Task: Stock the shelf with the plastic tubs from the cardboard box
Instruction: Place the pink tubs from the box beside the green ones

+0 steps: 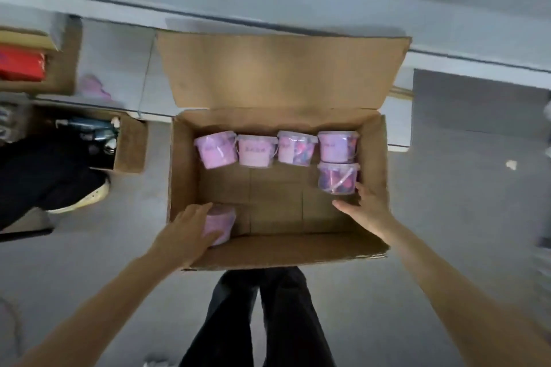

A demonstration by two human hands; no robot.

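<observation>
The cardboard box stands open on the grey floor. Its far flap is upright and its near flap is folded outward. Along the box's far wall a row of four tubs stands side by side, almost touching, and spans nearly the whole width. A fifth tub stands just in front of the row's right end, close to the box's right wall. The corner tub sits in the box's near-left corner, tight against both walls.

The left hand comes over the near rim and wraps the corner tub, fingers over its top and thumb low on its side. The right hand is inside the box by the right wall, spread wide, with its fingertips at the fifth tub's near side and its thumb held apart. Between the row and the near wall, the box's middle is bare cardboard. A smaller carton sits just left of the box.
</observation>
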